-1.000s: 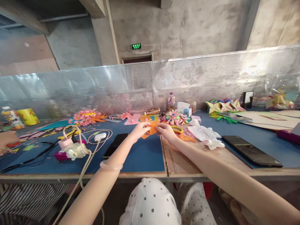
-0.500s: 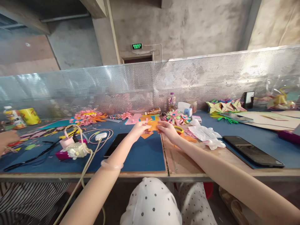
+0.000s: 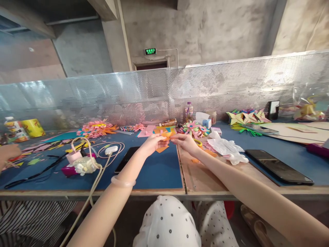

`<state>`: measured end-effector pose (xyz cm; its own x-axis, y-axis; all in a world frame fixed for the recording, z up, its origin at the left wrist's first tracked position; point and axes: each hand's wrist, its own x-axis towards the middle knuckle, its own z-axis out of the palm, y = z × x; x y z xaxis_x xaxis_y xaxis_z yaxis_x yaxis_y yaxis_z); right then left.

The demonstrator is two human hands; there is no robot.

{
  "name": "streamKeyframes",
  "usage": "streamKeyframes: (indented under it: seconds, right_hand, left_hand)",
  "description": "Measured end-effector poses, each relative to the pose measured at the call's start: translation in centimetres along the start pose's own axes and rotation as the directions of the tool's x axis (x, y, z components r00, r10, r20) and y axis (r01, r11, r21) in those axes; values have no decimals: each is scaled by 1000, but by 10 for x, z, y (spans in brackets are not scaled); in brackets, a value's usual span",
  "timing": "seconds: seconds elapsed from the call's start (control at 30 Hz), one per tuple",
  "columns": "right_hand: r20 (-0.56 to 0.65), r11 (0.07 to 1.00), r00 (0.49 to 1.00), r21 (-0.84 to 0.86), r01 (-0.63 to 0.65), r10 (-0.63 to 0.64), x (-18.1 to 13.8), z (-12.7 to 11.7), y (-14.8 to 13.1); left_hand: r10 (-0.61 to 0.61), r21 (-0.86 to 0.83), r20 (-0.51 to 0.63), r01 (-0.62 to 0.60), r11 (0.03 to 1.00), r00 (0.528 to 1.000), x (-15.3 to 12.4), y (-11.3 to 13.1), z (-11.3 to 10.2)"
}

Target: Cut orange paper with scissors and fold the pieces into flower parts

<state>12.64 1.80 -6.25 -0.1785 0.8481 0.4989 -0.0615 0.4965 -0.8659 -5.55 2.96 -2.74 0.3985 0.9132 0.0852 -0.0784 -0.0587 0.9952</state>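
Note:
Above the table's middle, my left hand [image 3: 152,144] and my right hand [image 3: 187,143] pinch a small piece of orange paper [image 3: 167,135] between them. The paper looks bent or tilted, its upper part showing between the fingertips. Another orange paper piece [image 3: 162,149] lies on the blue mat just below my left fingers. Behind the hands are pink paper pieces [image 3: 146,131]. To the right of my right hand, a yellow ring-shaped thing [image 3: 197,142], perhaps scissor handles or tape, is partly hidden.
Black phones [image 3: 279,166] [image 3: 127,159] lie either side. A power adapter with cables [image 3: 83,165] sits left. Paper flowers [image 3: 194,128], crumpled white plastic [image 3: 226,147] and a bottle [image 3: 189,111] stand around. Another person's hand [image 3: 10,152] is at far left. A perforated metal screen [image 3: 231,89] closes the back.
The orange paper, seen flat and face-on before, now looks tilted or folded over. My right fingers have closed in to a tighter pinch at its edge.

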Motion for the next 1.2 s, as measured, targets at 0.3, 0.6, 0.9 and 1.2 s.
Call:
streamKeyframes:
  seconds: [0.3, 0.6, 0.9, 1.2]
  right_hand:
    - [-85, 999, 996, 38, -24, 27, 0, 1, 1]
    - [-144, 996, 990, 87, -2, 15, -1, 12, -2]
    - [-219, 985, 976, 171, 26, 12, 0, 18, -2]
    - [-191, 981, 980, 193, -18, 56, -1, 18, -1]
  left_hand:
    - [165, 195, 37, -169, 966, 986, -4, 0, 8]
    - [288, 312, -50, -259, 914, 956, 0, -1, 7]
    - [339, 402, -42, -295, 867, 940, -6, 6, 13]
    - [344, 402, -19, -308, 863, 939, -1, 1, 10]
